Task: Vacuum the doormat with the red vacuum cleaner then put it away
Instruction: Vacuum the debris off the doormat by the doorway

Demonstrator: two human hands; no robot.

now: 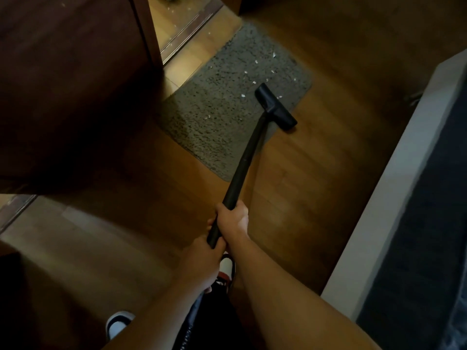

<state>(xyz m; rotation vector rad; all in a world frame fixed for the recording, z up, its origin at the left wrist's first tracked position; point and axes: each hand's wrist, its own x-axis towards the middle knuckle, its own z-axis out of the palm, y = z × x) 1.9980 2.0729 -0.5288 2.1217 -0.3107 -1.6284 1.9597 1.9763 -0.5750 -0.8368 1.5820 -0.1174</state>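
From the head camera, the right hand (233, 218) and the left hand (204, 252) just behind it both clamp the black tube (242, 160). The nozzle (275, 106) sits at the doormat's (217, 109) four o'clock edge, partly over the floor (316, 160). White scraps (256, 61) lie from nine to twelve o'clock of it, so slow, overlapping strokes that way should lift them.

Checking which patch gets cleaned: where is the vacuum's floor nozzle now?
In the head view the black nozzle sits right of centre, straddling the right edge of the doormat, partly on the wooden floor, white scraps beyond it.
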